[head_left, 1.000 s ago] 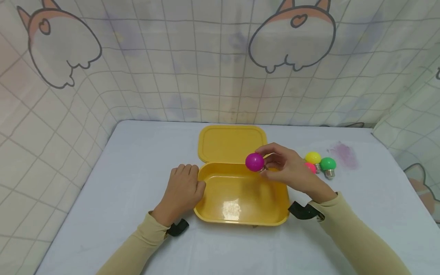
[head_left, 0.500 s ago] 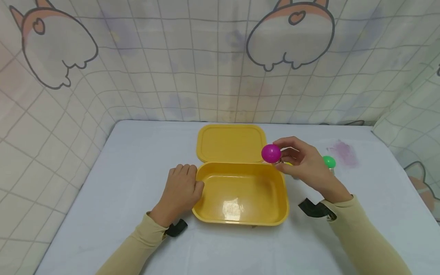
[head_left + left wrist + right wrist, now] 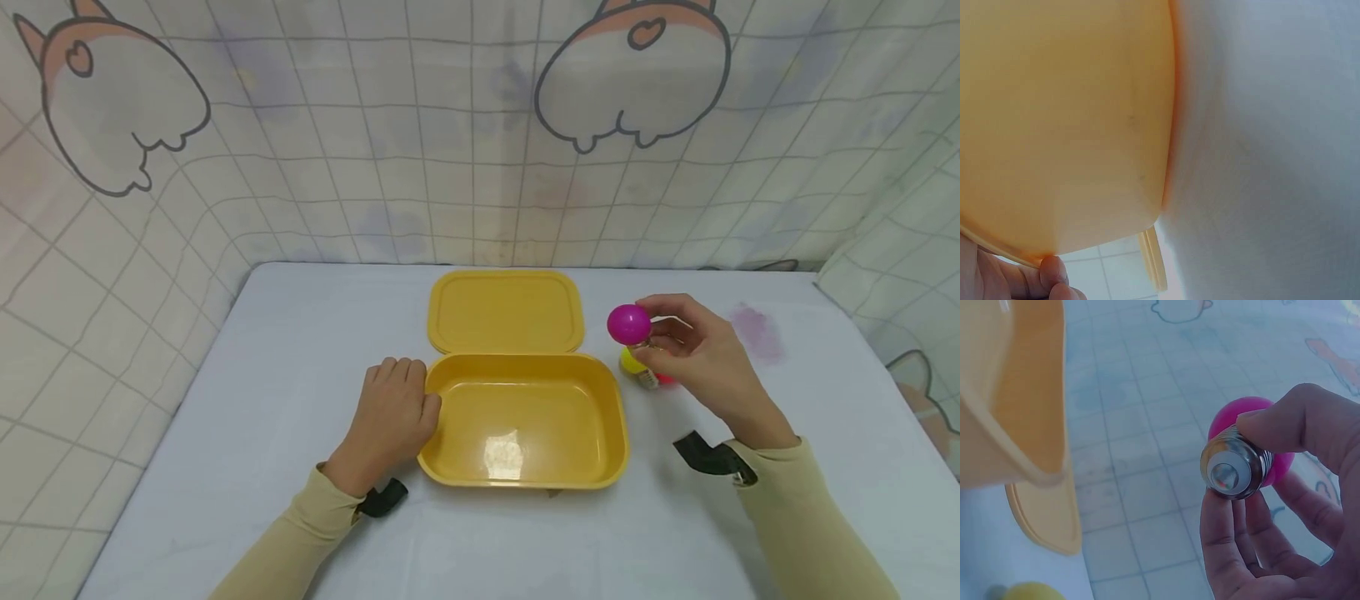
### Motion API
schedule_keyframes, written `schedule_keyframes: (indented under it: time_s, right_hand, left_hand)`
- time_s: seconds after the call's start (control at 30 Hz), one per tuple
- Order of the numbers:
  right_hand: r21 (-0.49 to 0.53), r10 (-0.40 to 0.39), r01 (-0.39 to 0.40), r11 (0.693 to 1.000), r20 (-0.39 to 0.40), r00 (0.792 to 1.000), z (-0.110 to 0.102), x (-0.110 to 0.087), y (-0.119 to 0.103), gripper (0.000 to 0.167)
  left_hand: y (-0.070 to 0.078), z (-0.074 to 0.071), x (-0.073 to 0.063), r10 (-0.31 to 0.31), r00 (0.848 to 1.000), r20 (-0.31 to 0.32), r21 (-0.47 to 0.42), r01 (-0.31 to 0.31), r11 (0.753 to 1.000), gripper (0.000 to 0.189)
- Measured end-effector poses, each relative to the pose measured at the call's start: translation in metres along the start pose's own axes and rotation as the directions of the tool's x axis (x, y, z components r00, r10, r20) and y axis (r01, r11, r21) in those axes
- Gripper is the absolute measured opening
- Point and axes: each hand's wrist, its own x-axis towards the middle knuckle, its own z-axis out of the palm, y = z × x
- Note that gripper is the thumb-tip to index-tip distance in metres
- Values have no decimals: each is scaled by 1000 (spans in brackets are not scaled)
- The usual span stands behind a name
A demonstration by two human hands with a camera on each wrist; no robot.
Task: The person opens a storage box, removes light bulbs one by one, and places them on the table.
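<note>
My right hand (image 3: 693, 354) pinches a magenta light bulb (image 3: 628, 324) by its metal screw base (image 3: 1232, 469), thumb on one side and fingers on the other. The bulb is held above the table, right of the yellow box (image 3: 517, 482). Below it, a yellow bulb (image 3: 632, 362) and a pinkish-red bulb (image 3: 665, 378) lie on the table, partly covered by the hand. My left hand (image 3: 390, 417) grips the left rim of the box, fingertips curled under the edge in the left wrist view. Nothing shows inside the box.
A yellow lid (image 3: 506, 312) lies flat behind the box. White cloth covers the table (image 3: 300, 350), with a purple stain (image 3: 757, 333) at the right back. A checked curtain (image 3: 420, 142) hangs behind and at both sides.
My right hand has moved right with the magenta bulb, from over the box to above the other bulbs. The green bulb is now hidden behind it. My left hand stays on the rim.
</note>
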Motion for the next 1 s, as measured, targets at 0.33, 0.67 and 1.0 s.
schedule_keyframes:
  time_s: [0.33,0.67,1.0]
  right_hand:
    - [12,55,-54,998,-90,994,-21,-7,15,50]
    - [-65,-4,-9,998,-191,982,-35,-8,26,55]
    - [-80,11,-34,996,-265,964,-49,-9,39,55]
  left_hand:
    - [2,-5,1,5,1000,3,43,-5,999,17]
    - [0,-7,1,-11,1000,21,45,10,999,18]
    - [0,-5,1,-8,1000,7,48,8,999,19]
